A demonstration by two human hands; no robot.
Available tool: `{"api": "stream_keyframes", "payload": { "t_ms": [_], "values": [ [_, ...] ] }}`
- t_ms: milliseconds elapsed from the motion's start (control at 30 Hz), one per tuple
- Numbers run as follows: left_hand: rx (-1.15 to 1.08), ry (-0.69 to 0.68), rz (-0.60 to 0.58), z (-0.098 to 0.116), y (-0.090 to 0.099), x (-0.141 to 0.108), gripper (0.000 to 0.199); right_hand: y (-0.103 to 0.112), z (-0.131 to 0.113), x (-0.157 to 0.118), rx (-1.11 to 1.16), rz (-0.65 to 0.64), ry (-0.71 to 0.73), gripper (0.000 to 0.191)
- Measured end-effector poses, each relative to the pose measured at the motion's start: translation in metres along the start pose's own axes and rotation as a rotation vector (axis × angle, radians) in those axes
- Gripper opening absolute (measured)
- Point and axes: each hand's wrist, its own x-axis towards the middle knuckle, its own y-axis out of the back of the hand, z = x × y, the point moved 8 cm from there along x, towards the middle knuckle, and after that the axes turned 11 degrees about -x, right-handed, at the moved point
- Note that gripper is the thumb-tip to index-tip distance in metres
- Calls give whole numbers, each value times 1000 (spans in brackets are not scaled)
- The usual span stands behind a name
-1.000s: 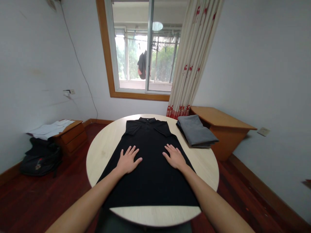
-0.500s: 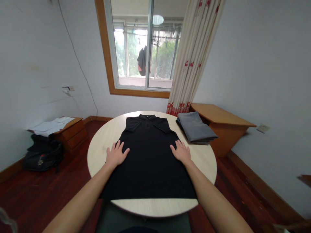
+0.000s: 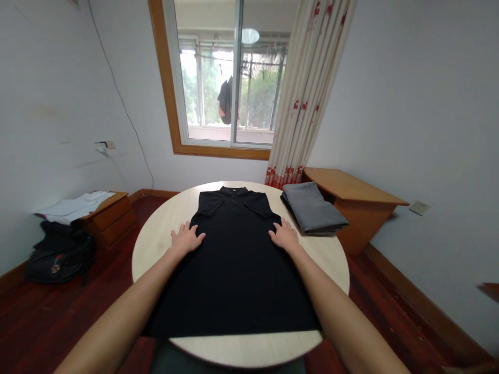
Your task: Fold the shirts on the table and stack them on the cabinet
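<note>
As the black shirt (image 3: 237, 275) lies spread on the round table (image 3: 156, 241), the left hand (image 3: 186, 239) and right hand (image 3: 286, 236) rest well apart at opposite side edges, splayed, gripping nothing, apparently keeping it flat; the folded grey cloth (image 3: 314, 208) sits off to the right.

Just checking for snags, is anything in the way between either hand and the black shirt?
Nothing visible is. The left hand and right hand are at opposite side edges of the black shirt; the folded gray stack lies beyond the right hand, not between.
</note>
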Motion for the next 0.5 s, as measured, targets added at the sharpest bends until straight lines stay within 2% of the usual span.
{"api": "stream_keyframes", "payload": {
  "t_ms": [100, 233, 400, 500],
  "values": [
    [-29, -25, 21, 4, 4, 33, 66, 8, -7, 25, -28, 12, 45, 55],
    [-71, -63, 72, 3, 4, 59, 59, 2, -1, 48, -49, -8, 48, 54],
    [-107, -181, 178, -1, -1, 67, 51, -10, 14, 54, 9, 183, 80, 52],
    [-112, -198, 206, -9, -2, 66, 50, -17, 23, 53, 21, 227, 73, 53]
  ]
}}
